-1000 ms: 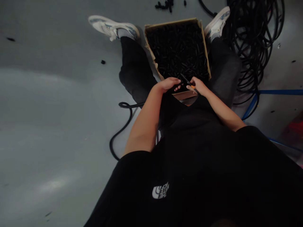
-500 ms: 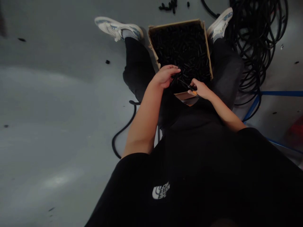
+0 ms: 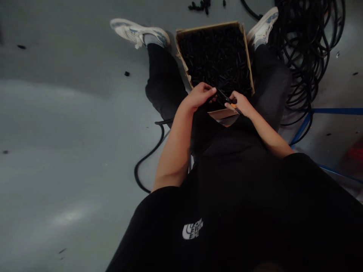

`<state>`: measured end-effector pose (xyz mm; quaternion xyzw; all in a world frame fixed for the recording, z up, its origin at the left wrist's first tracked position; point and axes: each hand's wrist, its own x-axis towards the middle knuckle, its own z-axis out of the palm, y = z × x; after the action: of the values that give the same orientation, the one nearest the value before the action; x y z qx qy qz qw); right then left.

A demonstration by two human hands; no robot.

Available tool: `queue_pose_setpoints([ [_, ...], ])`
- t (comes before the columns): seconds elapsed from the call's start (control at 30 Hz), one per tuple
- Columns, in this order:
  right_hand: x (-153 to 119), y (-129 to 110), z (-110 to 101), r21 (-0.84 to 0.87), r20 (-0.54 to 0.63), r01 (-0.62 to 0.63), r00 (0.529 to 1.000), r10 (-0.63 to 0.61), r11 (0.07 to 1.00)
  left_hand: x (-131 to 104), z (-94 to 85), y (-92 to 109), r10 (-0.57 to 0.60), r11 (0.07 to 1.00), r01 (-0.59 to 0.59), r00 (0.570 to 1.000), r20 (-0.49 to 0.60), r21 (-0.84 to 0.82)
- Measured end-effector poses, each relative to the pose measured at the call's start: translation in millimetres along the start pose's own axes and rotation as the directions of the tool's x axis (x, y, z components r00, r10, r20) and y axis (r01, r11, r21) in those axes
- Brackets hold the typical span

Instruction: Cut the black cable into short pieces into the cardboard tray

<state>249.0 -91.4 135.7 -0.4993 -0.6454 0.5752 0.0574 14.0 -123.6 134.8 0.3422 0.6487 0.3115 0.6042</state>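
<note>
Over the near edge of an open cardboard box (image 3: 214, 27), both of my hands are close together. The box is filled with short black pieces (image 3: 218, 56) like cut tubing. The fingers of my left hand (image 3: 200, 95) are closed in a pinch on a small black piece; most of it is hidden by the fingers and the dark background. In my right hand (image 3: 241, 104) is a pair of scissors (image 3: 233, 107) with orange-and-black handles. Their dark blades point at my left fingertips.
The box stands between my legs. A big heap of coiled black hose (image 3: 303, 49) lies at the right, near a blue metal frame (image 3: 337, 111). Another black hose (image 3: 137, 168) curves by my left leg. Loose black bits (image 3: 202, 5) are scattered on the grey floor.
My left hand has turned, its fingers now pinched closer to the scissors. The scissors have tilted with their tips a little higher. My right hand has barely moved.
</note>
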Motion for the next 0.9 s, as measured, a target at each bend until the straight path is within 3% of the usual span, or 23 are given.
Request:
queue_pose_setpoints([
  [0.17,3.7,-4.1,-2.5,-0.024,-0.008,0.001,1.0,-0.001,1.0,-16.1,15.2,-12.5,0.115,0.99,-0.109,0.992,-0.057,0.089],
  [0.27,10.0,-7.2,-6.3,-0.071,0.008,0.069,0.998,-0.069,0.995,-17.9,22.5,-19.4,0.181,0.977,-0.178,0.983,-0.012,0.115],
  [0.4,15.2,2.4,-3.1,-0.088,0.003,0.151,0.988,-0.151,0.985,-14.6,13.9,-20.4,0.186,0.976,-0.192,0.981,0.063,0.104],
  [0.53,15.7,16.7,2.7,-0.04,0.026,0.195,0.981,-0.194,0.98,-13.2,-0.4,-11.0,0.065,0.998,-0.063,0.973,0.221,-0.019],
  [0.67,19.1,18.0,3.6,0.023,0.087,0.224,0.97,-0.225,0.974,-12.2,-5.4,-5.4,-0.075,0.981,0.137,0.922,0.379,-0.139],
  [0.8,23.9,9.2,4.6,0.071,0.098,0.224,0.968,-0.231,0.972,-3.5,-8.7,-11.6,-0.114,0.927,0.264,0.875,0.471,-0.266],
  [0.9,24.4,5.1,6.2,0.078,0.079,0.168,0.982,-0.174,0.983,6.1,-8.6,-20.0,-0.144,0.911,0.316,0.846,0.514,-0.264],
])
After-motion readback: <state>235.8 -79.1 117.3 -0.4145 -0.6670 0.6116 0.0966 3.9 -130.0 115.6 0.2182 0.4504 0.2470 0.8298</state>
